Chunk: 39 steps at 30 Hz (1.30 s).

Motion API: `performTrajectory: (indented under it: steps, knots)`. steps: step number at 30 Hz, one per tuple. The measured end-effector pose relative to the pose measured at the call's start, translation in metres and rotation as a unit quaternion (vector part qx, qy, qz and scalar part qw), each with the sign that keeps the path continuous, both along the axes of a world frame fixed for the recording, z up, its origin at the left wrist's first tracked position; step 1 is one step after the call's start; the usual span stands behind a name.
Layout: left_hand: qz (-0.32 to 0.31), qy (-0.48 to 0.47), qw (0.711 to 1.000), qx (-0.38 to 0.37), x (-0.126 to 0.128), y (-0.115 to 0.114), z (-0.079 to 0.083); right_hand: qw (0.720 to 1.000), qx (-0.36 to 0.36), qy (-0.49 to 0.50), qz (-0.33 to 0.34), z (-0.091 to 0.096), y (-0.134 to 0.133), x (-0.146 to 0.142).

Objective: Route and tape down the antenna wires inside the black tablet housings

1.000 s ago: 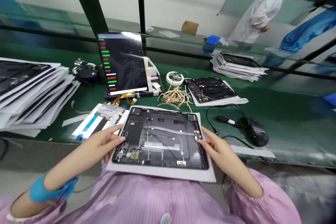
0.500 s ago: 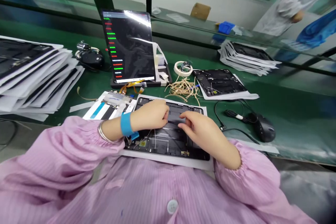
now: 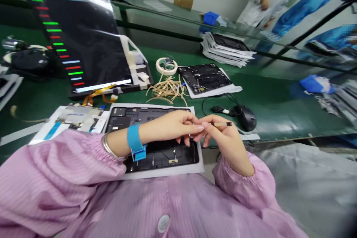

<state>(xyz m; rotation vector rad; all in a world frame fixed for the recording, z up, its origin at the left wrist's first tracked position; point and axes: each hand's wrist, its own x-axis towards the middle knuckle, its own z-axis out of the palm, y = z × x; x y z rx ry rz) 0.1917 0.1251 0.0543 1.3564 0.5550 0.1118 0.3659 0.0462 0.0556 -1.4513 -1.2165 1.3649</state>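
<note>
My right hand [image 3: 223, 134], fingers curled, pinches a thin tan strip with a black end [image 3: 223, 124] beyond the right edge of the black tablet housing. The fingertips of my left hand [image 3: 184, 124] are closed and meet those of my right hand; what lies between them is hidden. Under my left forearm the tablet housing [image 3: 161, 156] lies on a white sheet [image 3: 178, 169], partly covered by the arm. A blue wrist strap [image 3: 134, 136] and silver bangles [image 3: 108, 148] circle my left wrist.
A propped screen [image 3: 83, 41] with coloured text stands at back left. Behind the housing lie tan tape strips [image 3: 169, 90], a tape roll [image 3: 166, 66] and another housing [image 3: 205, 77]. A black mouse [image 3: 245, 117] with its cable is at right. Co-workers stand beyond the shelf.
Both hands have moved from over the housing to its right side and come together. The tan strip now shows in my right hand. The view has shifted to the right.
</note>
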Motion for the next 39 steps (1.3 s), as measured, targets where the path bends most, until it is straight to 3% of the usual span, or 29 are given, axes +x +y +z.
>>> performTrajectory:
  steps: [2,5,9,13,16,20,24,28,31,35,39]
  knots:
    - [0.002,0.023,0.999,0.039,0.006,0.000,-0.004,1.000,-0.021,0.012,-0.016,0.000,-0.005,0.014]
    - [0.013,0.058,0.987,0.150,0.006,0.001,-0.003,0.995,-0.078,0.060,0.018,0.000,-0.011,0.030]
    - [0.056,0.079,0.945,0.312,0.004,-0.008,0.000,0.976,-0.144,0.143,0.085,-0.004,-0.016,0.036]
    - [0.122,0.028,0.863,0.489,0.001,-0.032,0.002,0.976,-0.086,0.183,0.077,-0.010,-0.019,0.025]
    - [0.132,0.015,0.824,0.551,-0.003,-0.046,0.006,0.989,-0.020,0.137,0.060,-0.013,-0.021,0.013]
    - [0.155,0.045,0.841,0.516,-0.008,-0.050,0.014,0.994,0.027,0.068,0.075,-0.013,-0.023,-0.002]
    - [0.127,0.090,0.866,0.475,-0.014,-0.038,0.020,0.995,0.030,0.072,0.070,-0.014,-0.025,-0.007]
    - [0.195,0.203,0.846,0.453,-0.030,0.000,0.018,0.996,0.026,0.024,0.077,-0.011,-0.036,0.019]
    - [0.250,0.246,0.864,0.362,-0.049,0.037,0.016,0.998,0.024,-0.023,0.055,-0.009,-0.048,0.051]
    - [0.306,0.166,0.914,0.208,-0.058,0.071,0.021,0.996,-0.001,-0.079,0.038,-0.011,-0.056,0.071]
    - [0.336,0.134,0.924,0.122,-0.047,0.098,0.010,0.994,0.001,-0.100,0.051,-0.011,-0.052,0.061]
